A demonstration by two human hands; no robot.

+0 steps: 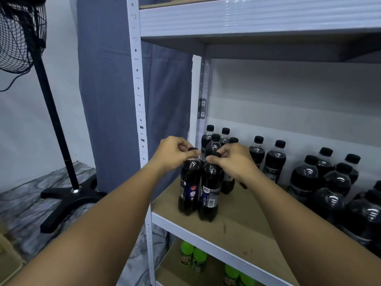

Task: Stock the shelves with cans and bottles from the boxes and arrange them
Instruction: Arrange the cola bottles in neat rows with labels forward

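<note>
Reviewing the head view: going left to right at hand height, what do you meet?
Fan stand → grey curtain → white shelf upright → left hand pinching the left bottle → right hand pinching the right bottle → dark bottles at the far right.

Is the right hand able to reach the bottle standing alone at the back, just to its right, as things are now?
Probably yes, but not at once. The right hand pinches the cap of a front bottle and must let go first. Nothing stands between it and the lone back bottle.
</note>
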